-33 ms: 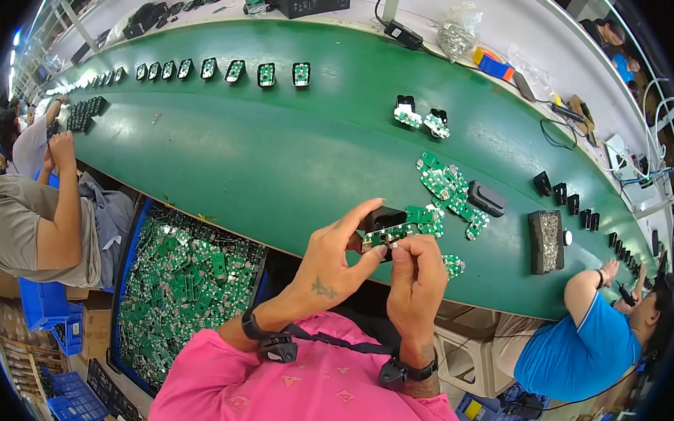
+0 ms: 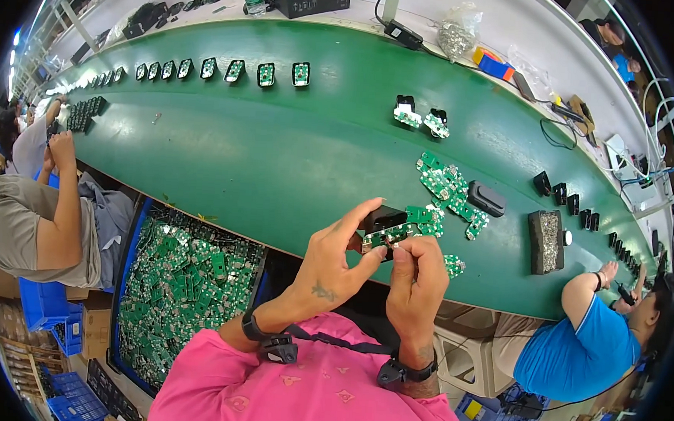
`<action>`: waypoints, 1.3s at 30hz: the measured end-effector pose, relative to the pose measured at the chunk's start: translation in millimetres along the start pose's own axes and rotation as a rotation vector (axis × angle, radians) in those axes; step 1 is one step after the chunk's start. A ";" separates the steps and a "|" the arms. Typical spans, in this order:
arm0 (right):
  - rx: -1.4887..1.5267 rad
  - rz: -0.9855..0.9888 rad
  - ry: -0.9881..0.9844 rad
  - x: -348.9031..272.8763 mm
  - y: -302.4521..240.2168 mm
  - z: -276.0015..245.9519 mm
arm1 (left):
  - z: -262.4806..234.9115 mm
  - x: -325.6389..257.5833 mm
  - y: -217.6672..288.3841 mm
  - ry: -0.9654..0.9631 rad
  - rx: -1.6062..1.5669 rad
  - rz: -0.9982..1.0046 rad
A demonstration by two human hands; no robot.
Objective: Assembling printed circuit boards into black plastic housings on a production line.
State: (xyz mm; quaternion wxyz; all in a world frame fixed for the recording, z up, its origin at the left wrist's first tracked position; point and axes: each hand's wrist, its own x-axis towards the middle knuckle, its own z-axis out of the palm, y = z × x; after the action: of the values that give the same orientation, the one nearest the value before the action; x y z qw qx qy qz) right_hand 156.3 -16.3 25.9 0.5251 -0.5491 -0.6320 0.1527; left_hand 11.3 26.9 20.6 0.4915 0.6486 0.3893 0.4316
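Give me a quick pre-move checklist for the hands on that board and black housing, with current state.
1. Left hand grips the black housing: ok.
2. Right hand pinches the green circuit board: ok.
3. Board seated fully in the housing: cannot tell, fingers hide the joint.
4. Spare boards lie close on the green belt: ok.
5. Belt space beside the hands free of other people's hands: ok.
6. Bin of boards at the left within reach: ok, likely.
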 end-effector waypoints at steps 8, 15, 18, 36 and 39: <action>-0.267 -0.111 -0.122 6.5 -12.1 -10.9 | -4.0 -2.6 18.1 0.099 0.209 0.151; -0.250 -0.077 -0.172 11.3 -15.7 -15.6 | -5.7 4.7 13.7 0.061 0.284 0.254; -0.270 -0.048 -0.198 11.3 -15.1 -17.8 | -7.6 6.5 12.4 0.047 0.365 0.323; -0.356 -0.110 -0.232 6.0 -6.5 -18.3 | -9.0 9.6 9.6 -0.084 0.478 0.291; -0.336 -0.065 -0.224 1.8 -5.0 -14.8 | -7.0 7.9 3.6 -0.108 0.451 0.240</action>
State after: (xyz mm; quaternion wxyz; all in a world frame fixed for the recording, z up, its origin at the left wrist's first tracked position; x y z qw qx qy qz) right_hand 166.2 -22.2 36.6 0.3570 -0.5879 -0.7205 0.0882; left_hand 7.6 35.5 26.5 0.2997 0.8054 0.3693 0.3538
